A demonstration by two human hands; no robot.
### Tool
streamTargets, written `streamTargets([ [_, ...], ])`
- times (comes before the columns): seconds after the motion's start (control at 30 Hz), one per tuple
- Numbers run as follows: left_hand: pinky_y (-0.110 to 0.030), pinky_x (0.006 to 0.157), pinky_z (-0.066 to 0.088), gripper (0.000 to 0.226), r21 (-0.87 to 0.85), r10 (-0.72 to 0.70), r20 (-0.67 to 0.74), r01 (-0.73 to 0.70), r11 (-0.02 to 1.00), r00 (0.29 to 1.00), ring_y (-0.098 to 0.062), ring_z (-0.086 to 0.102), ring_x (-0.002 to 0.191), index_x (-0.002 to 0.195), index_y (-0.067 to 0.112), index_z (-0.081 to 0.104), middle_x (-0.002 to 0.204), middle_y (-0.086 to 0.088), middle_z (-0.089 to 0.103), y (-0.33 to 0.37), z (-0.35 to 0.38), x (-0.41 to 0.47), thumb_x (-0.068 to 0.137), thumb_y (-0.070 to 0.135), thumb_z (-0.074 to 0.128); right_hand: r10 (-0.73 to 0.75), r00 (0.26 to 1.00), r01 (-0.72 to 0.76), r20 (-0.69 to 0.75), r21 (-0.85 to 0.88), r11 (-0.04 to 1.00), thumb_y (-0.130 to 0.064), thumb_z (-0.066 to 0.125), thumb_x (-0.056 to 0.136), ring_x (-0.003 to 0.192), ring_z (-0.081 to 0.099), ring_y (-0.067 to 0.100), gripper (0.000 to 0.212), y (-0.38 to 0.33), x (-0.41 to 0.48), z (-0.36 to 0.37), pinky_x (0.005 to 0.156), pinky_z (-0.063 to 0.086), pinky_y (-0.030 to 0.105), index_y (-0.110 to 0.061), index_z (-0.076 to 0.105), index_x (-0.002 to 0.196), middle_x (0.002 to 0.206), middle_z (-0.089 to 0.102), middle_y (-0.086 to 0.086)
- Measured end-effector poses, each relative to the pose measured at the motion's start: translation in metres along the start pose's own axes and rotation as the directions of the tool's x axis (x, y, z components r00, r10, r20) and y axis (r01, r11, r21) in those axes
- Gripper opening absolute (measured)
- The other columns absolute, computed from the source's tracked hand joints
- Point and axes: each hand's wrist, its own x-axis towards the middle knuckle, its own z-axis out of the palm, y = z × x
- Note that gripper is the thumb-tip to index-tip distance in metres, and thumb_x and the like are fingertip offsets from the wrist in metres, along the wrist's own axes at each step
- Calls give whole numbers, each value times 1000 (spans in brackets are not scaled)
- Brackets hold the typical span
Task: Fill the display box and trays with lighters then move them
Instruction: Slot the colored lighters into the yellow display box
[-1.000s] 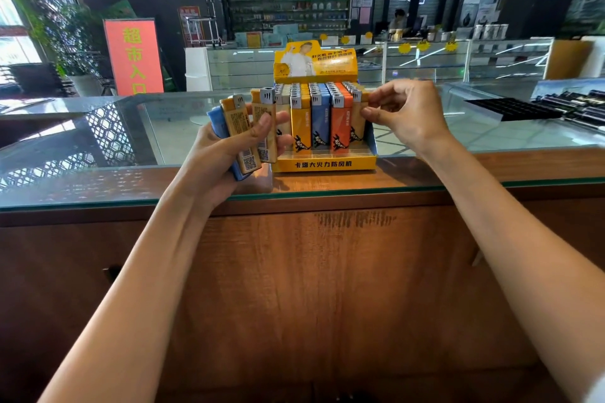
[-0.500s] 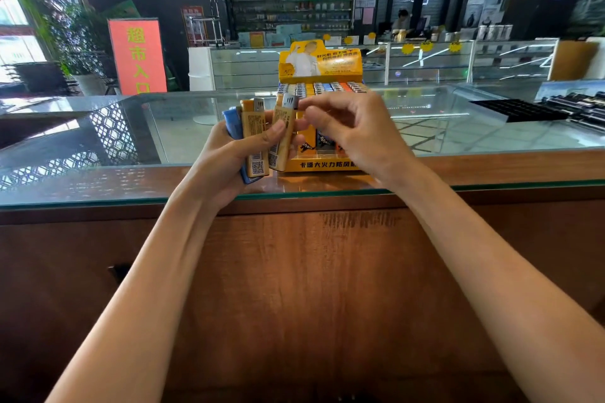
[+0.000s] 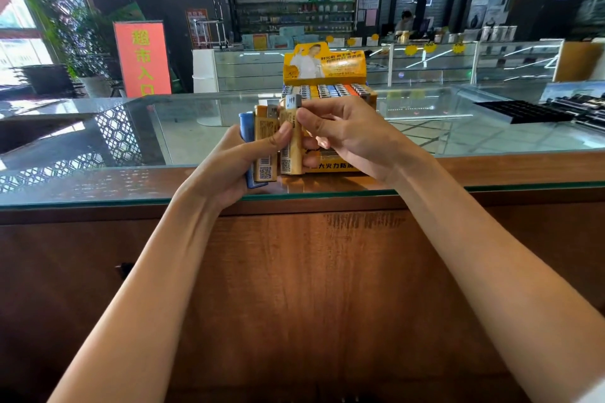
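Our left hand [image 3: 229,170] was just in front of the display box [image 3: 327,66], fingers curled round a small upright bundle of lighters [image 3: 263,154], with the thumb pressed across their faces. Our right hand [image 3: 357,141], also in front of the box, pinched the gold lighter [image 3: 289,154] nearest the box by its upper body, just under the metal cap. We judged these to be light, stiff plastic bodies with smooth printed sleeves, likely to slide against one another. A pinch across the two broad faces, high up, therefore seemed the best hold, since it left the base free to drop into a slot. The box showed packed rows of metal caps, and we could not tell where a gap remained. It stood on the glass counter [image 3: 491,137], close behind the wooden edge [image 3: 491,170], so we had little room in front of the box. The glass ran on to the left and right of the box, with a dark gridded tray [image 3: 523,112] well to its right. Going straight up and over the front lip looked safest, as a knock could tip neighbouring lighters.
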Motion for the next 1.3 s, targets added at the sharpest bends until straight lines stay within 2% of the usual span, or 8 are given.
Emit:
streamTargets([
  [0.1, -31, 66, 58, 19, -27, 8, 7, -8, 1000, 1000, -22, 72, 81, 96, 17, 73, 93, -10, 74, 0, 0, -1, 84, 29, 63, -16, 1000, 16, -22, 10, 1000, -11, 52, 92, 93, 60, 15, 13, 0, 2, -1, 88, 46, 32, -10, 63, 99, 97, 65, 6],
  [0.27, -28, 58, 59, 36, -40, -17, -223, 8, 999, 975, -23, 73, 73, 93, -1, 59, 89, -14, 74, 1, 5, 3, 83, 34, 59, -59, 975, 97, -215, 172, 980, -20, 58, 82, 77, 55, 18, 14, -6, -6, -21, 61, 43, 21, -9, 59, 91, 85, 67, 4],
  [0.4, -18, 38, 44, 36, -24, -25, -310, 18, 1000, 950, -8, 51, 40, 79, 11, 51, 56, 4, 57, 2, 5, 4, 79, 47, 57, -201, 840, 100, -504, -220, 970, -27, 67, 74, 67, 61, 7, 22, -5, -16, -56, 60, 46, 19, -12, 62, 89, 80, 66, 1],
  [0.5, -16, 37, 32, 31, -130, -68, -295, 31, 991, 953, -4, 34, 35, 83, 14, 47, 51, 8, 40, 1, 2, 7, 88, 43, 56, -258, 761, 22, -595, -374, 927, -21, 70, 79, 59, 57, 9, 16, 3, -17, -75, 58, 49, 22, -10, 64, 87, 75, 65, 5],
  [0.63, -21, 42, 36, 18, -226, -134, -171, 94, 970, 976, -6, 39, 40, 81, 15, 41, 60, 4, 48, 1, -1, 7, 92, 24, 51, -284, 773, -70, -568, -522, 850, -18, 71, 80, 63, 57, 10, 12, 11, -11, -79, 62, 51, 26, -10, 66, 88, 79, 66, 8],
  [0.8, -23, 44, 42, 8, -218, -100, -209, 54, 975, 973, -11, 48, 44, 89, 8, 44, 70, -3, 61, 3, 1, 4, 94, 13, 48, -318, 797, -121, -513, -653, 748, -16, 71, 81, 76, 58, 15, 19, 17, -6, -75, 76, 54, 35, -10, 66, 98, 83, 63, 1],
  [1.07, -27, 61, 58, 22, -109, -20, -140, 5, 994, 990, -20, 70, 69, 107, 2, 60, 97, -9, 72, 1, -1, 1, 96, 17, 48, -263, 804, -96, -533, -552, 828, -9, 78, 71, 78, 62, 14, 26, 19, -9, -77, 74, 55, 25, -9, 61, 91, 86, 65, 5],
  [1.3, -30, 70, 59, 24, -119, 22, -53, -28, 993, 998, -26, 71, 85, 112, 6, 61, 108, -10, 70, 0, -2, 1, 98, 18, 45, -248, 842, -95, -478, -585, 805, -13, 81, 65, 70, 62, 8, 28, 16, -6, -75, 66, 53, 15, -10, 63, 86, 79, 65, 0],
])
